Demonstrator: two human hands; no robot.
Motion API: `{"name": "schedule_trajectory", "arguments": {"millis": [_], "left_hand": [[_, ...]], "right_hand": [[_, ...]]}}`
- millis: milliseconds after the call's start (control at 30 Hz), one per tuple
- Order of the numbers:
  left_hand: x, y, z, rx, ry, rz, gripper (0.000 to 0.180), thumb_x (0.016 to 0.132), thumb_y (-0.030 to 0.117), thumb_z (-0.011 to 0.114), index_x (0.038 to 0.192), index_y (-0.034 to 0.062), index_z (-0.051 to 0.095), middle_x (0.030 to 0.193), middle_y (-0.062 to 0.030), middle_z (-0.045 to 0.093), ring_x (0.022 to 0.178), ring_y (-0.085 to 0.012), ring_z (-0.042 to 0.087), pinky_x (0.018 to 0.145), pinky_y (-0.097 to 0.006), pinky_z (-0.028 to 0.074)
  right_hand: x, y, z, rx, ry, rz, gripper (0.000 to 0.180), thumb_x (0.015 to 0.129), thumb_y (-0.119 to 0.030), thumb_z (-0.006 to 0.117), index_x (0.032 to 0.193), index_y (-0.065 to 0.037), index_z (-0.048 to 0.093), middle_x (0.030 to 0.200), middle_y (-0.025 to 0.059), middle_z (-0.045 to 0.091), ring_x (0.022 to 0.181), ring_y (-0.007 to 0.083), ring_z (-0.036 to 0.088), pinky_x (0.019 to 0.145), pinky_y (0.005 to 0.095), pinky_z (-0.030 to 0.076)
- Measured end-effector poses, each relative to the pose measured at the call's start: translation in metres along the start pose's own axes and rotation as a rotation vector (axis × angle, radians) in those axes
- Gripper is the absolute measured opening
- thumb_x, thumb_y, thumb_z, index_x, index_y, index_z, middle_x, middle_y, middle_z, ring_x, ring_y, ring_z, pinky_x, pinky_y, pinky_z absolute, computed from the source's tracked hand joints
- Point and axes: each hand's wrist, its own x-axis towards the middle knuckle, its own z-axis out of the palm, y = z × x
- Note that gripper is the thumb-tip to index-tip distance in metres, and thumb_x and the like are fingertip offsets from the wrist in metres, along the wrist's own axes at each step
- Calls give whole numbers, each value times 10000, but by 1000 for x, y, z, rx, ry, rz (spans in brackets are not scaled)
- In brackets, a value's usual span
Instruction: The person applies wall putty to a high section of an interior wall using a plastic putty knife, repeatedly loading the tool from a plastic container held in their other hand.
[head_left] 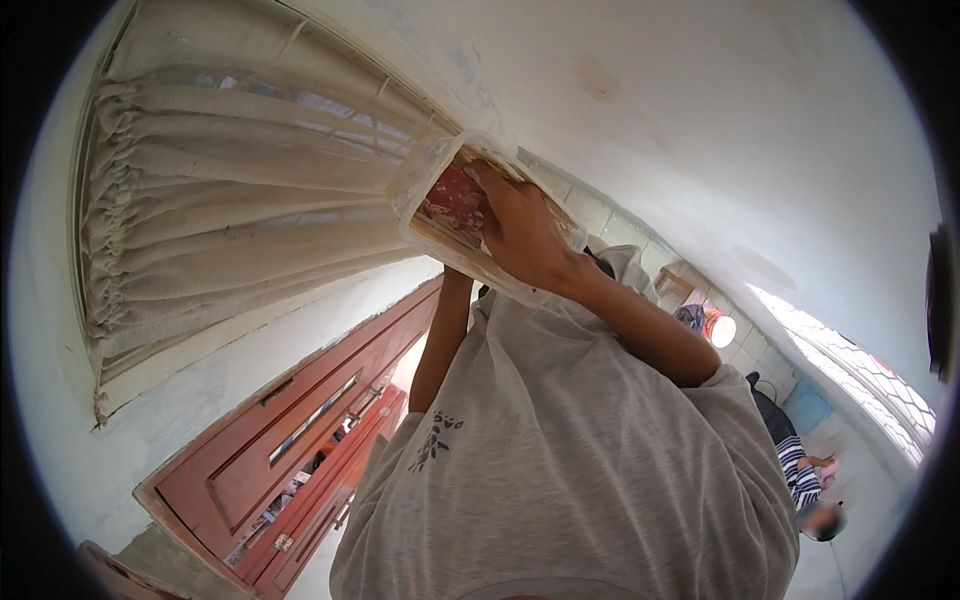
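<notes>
A translucent plastic container (480, 262) with whitish smears is held up in front of my chest. My right hand (530, 232) reaches into it, with thumb and fingers around a red, white-smeared piece (455, 203) whose kind I cannot make out. Some yellowish material shows along the inner edge beside my fingers. From the lower left my left forearm (452, 318) runs up to the container's underside. The container hides that hand and its fingers.
A window with a gathered pale curtain (240, 215) lies at the left, above a reddish wooden door (240, 490). The pale wall (700, 110) fills the upper right. Beyond my right arm are a small bucket (716, 328) and another person in a striped top (797, 470).
</notes>
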Motion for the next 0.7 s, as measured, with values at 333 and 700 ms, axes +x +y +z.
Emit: {"name": "schedule_trajectory", "arguments": {"millis": [333,700], "left_hand": [[-15,3,2,9,26,3,584,1073,558,384,1518,181,422,1448,-53,526,1296,-258,549,1086,-476,494],[14,3,12,62,20,15,586,1069,565,389,1514,186,426,1442,-50,531,1290,-259,556,1079,-481,502]], "right_hand": [[-18,-31,-11,-59,-98,23,496,808,132,545,1294,47,495,1004,329,668,926,533,633,803,543,503],[-5,-23,-88,490,86,396,264,977,-18,556,1240,3,567,927,102,703,768,194,672,708,346,533]]}}
